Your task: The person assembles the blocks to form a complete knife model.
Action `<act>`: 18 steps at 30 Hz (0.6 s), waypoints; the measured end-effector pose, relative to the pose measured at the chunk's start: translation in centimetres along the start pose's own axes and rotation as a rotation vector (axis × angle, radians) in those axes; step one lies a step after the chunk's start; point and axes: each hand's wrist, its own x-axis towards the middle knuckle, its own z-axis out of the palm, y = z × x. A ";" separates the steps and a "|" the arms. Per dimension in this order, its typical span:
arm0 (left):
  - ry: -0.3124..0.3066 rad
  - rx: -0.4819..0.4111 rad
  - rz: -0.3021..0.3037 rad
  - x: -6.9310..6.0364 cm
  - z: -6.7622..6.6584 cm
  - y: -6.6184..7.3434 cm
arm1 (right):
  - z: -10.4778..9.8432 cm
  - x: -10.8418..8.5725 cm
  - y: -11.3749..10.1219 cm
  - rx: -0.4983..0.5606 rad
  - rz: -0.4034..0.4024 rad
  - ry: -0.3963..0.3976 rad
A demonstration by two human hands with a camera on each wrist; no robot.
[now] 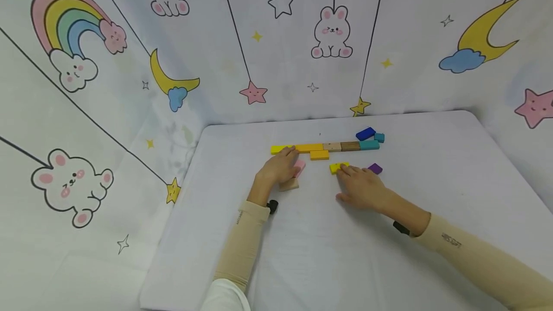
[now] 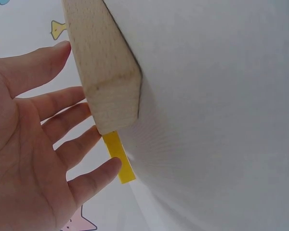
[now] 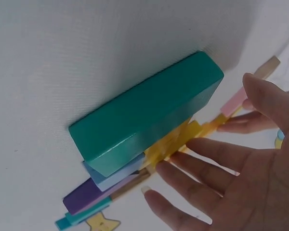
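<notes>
A row of blocks lies across the table: a yellow block (image 1: 282,149), an orange block (image 1: 309,148), a light wood block (image 1: 332,147), a brown block (image 1: 350,146) and a teal block (image 1: 369,145). My left hand (image 1: 278,167) reaches to the row's left part, its fingers loosely extended at the yellow and orange blocks. Partly below it lie a pink block (image 1: 300,168) and a wooden block (image 2: 103,62). My right hand (image 1: 363,188) has its fingertips at another yellow block (image 1: 339,167), fingers relaxed. A green block (image 3: 149,110) lies near its palm, hidden in the head view.
A second orange block (image 1: 319,155) sits against the row's near side. Beyond the right end lie a dark blue block (image 1: 366,133) and a small teal block (image 1: 379,137). A purple block (image 1: 375,169) is beside the right hand, and a light blue block (image 3: 115,173) by the green one.
</notes>
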 end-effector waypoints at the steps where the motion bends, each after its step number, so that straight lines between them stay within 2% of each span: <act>1: -0.001 -0.003 -0.003 0.0 0.0 0.0 | 0.0 0.0 0.0 0.003 0.004 -0.005; 18: -0.018 0.011 -0.018 0.0 -0.1 0.1 | -0.7 1.5 0.6 0.041 0.036 -0.051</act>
